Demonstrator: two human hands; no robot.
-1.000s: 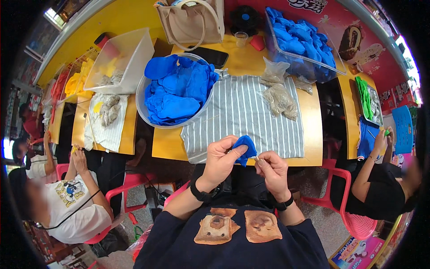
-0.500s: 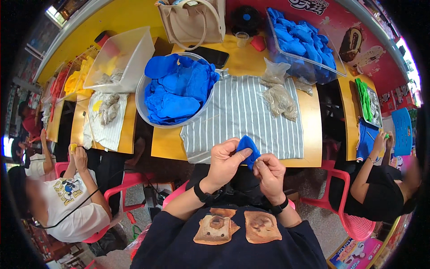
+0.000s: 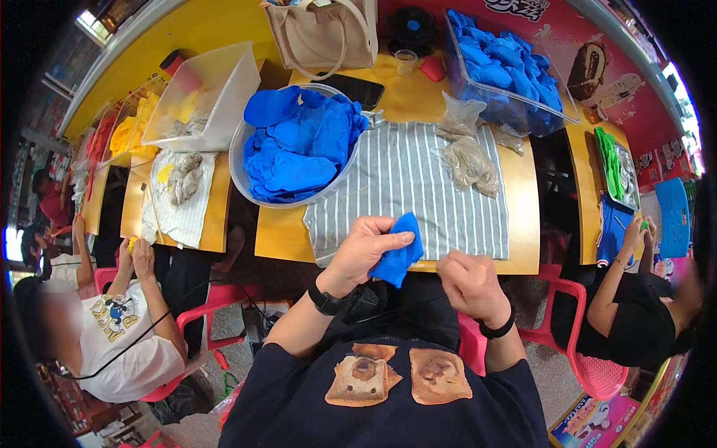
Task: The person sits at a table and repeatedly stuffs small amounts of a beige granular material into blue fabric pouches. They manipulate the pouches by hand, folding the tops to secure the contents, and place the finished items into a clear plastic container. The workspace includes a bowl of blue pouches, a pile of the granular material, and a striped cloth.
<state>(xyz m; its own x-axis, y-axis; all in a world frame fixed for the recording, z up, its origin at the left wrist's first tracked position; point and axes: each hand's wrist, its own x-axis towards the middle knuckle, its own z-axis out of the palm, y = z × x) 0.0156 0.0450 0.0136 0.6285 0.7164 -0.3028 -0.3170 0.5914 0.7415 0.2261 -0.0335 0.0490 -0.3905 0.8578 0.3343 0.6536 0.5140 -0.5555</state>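
My left hand (image 3: 370,250) pinches a small blue fabric piece (image 3: 401,251) between thumb and fingers, just over the table's front edge. To its right and apart from it, my right hand (image 3: 475,287) is closed with the fingers curled in. Whatever it may hold is too small to make out. Beyond both hands a grey-and-white striped cloth (image 3: 403,175) covers the table. A round tub (image 3: 237,175) heaped with flat blue fabric pieces (image 3: 299,145) stands at the cloth's left. Clear plastic bags of greyish-brown filling (image 3: 472,166) lie on its right part.
At the far right stands a clear bin (image 3: 515,112) full of blue fabric pieces. A beige handbag (image 3: 321,37), a dark phone (image 3: 355,89) and a small cup (image 3: 405,64) are at the back. Co-workers sit left and right, near a white bin (image 3: 224,97) and a tray (image 3: 624,175).
My hands have come apart: the right moved right and nearer me, off the blue fabric piece. The left keeps hold of the piece, which now hangs flatter and wider.
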